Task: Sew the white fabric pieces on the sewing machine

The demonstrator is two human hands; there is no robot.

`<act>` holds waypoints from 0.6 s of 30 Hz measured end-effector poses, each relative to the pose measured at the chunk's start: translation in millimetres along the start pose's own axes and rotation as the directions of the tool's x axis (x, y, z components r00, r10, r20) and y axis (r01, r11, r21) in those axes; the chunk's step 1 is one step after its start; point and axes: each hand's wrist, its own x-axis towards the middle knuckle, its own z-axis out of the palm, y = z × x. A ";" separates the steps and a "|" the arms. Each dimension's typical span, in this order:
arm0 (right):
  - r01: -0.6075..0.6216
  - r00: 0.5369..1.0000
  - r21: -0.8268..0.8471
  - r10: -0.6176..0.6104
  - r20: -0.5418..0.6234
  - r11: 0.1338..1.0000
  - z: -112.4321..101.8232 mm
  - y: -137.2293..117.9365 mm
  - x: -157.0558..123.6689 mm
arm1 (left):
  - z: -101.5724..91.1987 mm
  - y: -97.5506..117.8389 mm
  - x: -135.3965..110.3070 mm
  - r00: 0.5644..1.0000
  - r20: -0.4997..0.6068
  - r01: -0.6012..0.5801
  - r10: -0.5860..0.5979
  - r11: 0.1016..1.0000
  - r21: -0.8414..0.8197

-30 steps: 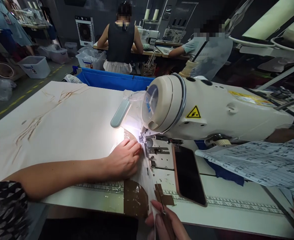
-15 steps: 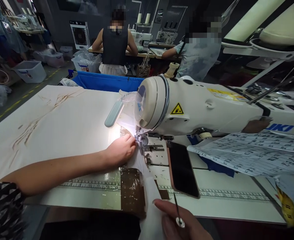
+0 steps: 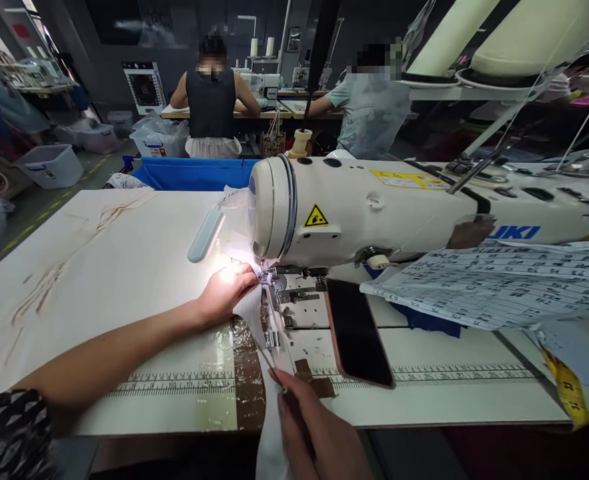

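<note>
The left grip (image 3: 228,290) pinches the white cloth (image 3: 268,423) at the sewing machine (image 3: 334,217) on the counter (image 3: 139,267), while the right grip (image 3: 321,427) pinches a pointed tool (image 3: 281,389); this cloth seems light, soft, perhaps slippery, best held along its edge.

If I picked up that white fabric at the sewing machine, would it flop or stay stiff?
The white fabric would likely flop, since it curves away from the left hand and runs past the near edge of the table. It's probably light, as it looks thin beside the right hand.

Tabletop (image 3: 139,267) leaves room leftward; sewing machine (image 3: 344,210) and phone (image 3: 359,333) obstruct rightward.
</note>
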 end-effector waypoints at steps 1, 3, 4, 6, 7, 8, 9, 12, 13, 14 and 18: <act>-0.006 1.000 -0.048 0.004 -0.029 0.999 2.9 7.4 3.0 | -0.2 -1.4 0.4 1.000 -0.008 0.010 -0.011 0.998 -0.060; -0.009 0.992 -0.152 -0.010 -0.125 0.988 9.3 19.0 11.6 | -1.0 -2.3 1.7 1.000 -0.015 0.002 -0.004 0.986 -0.169; -0.009 0.983 -0.214 -0.030 -0.181 0.977 12.7 23.1 16.8 | -1.7 -2.1 2.5 1.000 -0.024 -0.008 0.003 0.976 -0.219; -0.011 0.961 -0.328 -0.080 -0.263 0.945 19.1 28.3 27.9 | -3.5 -0.7 4.2 0.999 -0.041 -0.027 0.016 0.958 -0.286; -0.003 0.952 -0.369 -0.110 -0.285 0.930 21.7 29.4 33.4 | -4.5 0.2 4.9 0.999 -0.047 -0.033 0.020 0.952 -0.305; 0.011 0.946 -0.399 -0.139 -0.293 0.917 23.9 29.9 38.5 | -5.5 1.1 5.5 0.998 -0.053 -0.036 0.021 0.951 -0.308; 0.029 0.943 -0.419 -0.164 -0.289 0.908 25.7 30.0 43.1 | -6.3 1.9 6.0 0.998 -0.059 -0.036 0.019 0.953 -0.302; 0.066 0.940 -0.442 -0.204 -0.273 0.895 28.5 29.2 52.9 | -7.5 3.2 6.8 0.998 -0.069 -0.034 0.016 0.961 -0.273; 0.070 0.942 -0.446 -0.206 -0.264 0.892 29.0 29.2 54.9 | -7.6 3.3 6.9 0.998 -0.069 -0.033 0.016 0.966 -0.255; 0.071 0.943 -0.448 -0.207 -0.261 0.891 29.4 29.3 56.3 | -7.5 3.2 6.9 0.998 -0.064 -0.031 0.017 0.972 -0.234; 0.071 0.942 -0.459 -0.211 -0.262 0.886 31.0 30.8 58.9 | -7.4 2.9 7.2 0.999 -0.034 -0.017 0.010 0.980 -0.197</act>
